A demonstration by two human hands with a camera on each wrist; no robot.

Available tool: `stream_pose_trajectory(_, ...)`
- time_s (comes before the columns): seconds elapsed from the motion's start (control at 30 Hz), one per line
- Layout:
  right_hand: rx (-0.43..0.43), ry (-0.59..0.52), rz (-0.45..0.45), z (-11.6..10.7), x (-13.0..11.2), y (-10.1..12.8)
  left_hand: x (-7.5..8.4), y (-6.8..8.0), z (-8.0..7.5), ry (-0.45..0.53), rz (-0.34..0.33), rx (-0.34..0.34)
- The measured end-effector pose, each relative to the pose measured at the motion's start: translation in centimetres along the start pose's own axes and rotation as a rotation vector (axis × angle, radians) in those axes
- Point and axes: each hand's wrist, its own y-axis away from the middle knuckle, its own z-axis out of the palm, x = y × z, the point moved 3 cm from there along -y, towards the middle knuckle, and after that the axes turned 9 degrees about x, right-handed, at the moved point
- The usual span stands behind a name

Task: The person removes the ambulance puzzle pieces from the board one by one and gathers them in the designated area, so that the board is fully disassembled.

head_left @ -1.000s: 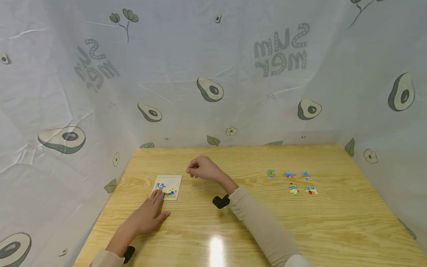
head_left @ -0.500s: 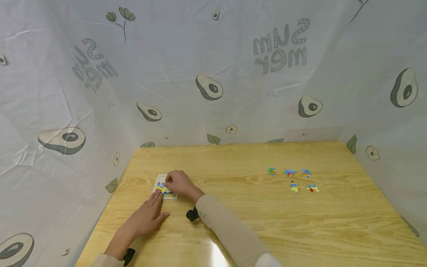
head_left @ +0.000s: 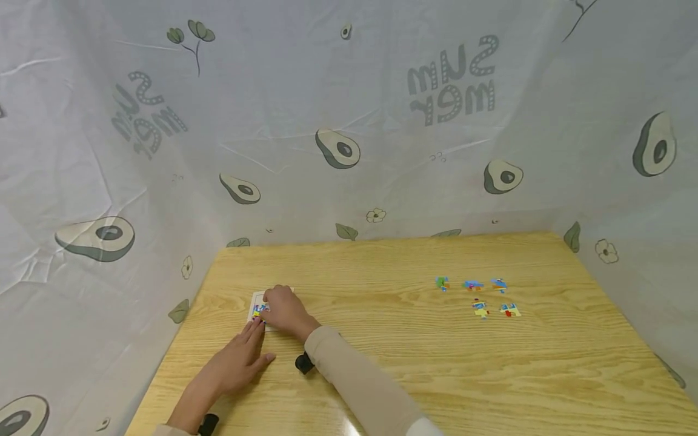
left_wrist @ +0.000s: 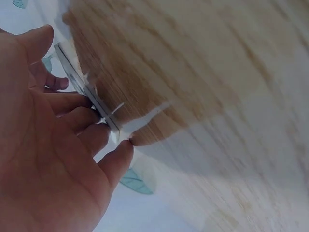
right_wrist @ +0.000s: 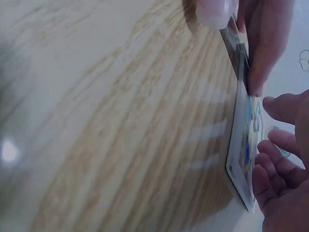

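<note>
Puzzle work goes on at the left part of the bench [head_left: 382,339]. One second ago the right hand [head_left: 280,309] was in the air beside the board [head_left: 255,301], fingers pinched together; now it lies on top of the board and covers most of it. I judge from this that a piece is being brought to its place and pressed in, but the piece itself is hidden under the fingers. The left hand [head_left: 240,357] has almost not moved: it is flat on the bench, fingers straight, the tips touching the near edge of the board to keep it steady.

Head view shows the whole arrangement, and also five loose pieces [head_left: 480,295] lying well apart on the right side of the bench, in front of the avocado curtain [head_left: 338,148]. It does not show how the right fingers stand.

Right wrist view gives this: the fingers [right_wrist: 263,53] are curled down on the far end of the board [right_wrist: 246,145], pressing or pinching there, and the colored picture on the board is visible. Left wrist view shows only the thin edge of the board [left_wrist: 87,92] against the left fingertips [left_wrist: 82,118].
</note>
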Motion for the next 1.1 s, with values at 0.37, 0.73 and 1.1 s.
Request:
stream_pose_trajectory(0.37,0.029,-0.135,0.087,1.5,0.7,0.3,0.0,-0.1,0.0,-0.005,0.02,0.007)
stream_pose_trajectory(0.73,0.05,-0.239,0.119,1.7,1.2,-0.1,0.0,-0.1,-0.4,-0.038,0.025,0.02)
stream_pose_trajectory(1.1,0.071,-0.327,0.134,1.3,1.2,-0.1,-0.1,-0.2,-0.4,-0.039,0.02,0.014)
